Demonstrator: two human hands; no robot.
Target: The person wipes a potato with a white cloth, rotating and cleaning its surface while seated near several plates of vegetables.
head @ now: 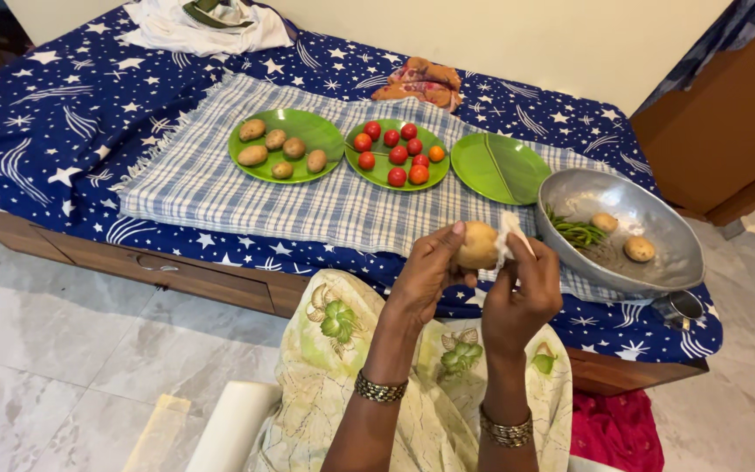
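My left hand (425, 275) holds a potato (479, 246) in front of me, over the bed's edge. My right hand (524, 293) presses a small white cloth (510, 229) against the potato's right side. Behind them, on a checked cloth (220, 188), stand three green plates: the left plate (312, 131) with several potatoes, the middle plate (377, 170) with several red tomatoes, and the right plate (500, 168) bare. A large steel bowl (648, 218) at the right holds two potatoes and green beans (577, 232).
The bed has a blue star-patterned sheet (54, 114) and a wooden frame (159, 271). White clothing (207, 26) lies at the far left, an orange cloth (421, 79) by the wall. A small steel cup (683, 306) sits under the bowl's rim. A wooden door (727, 114) stands right.
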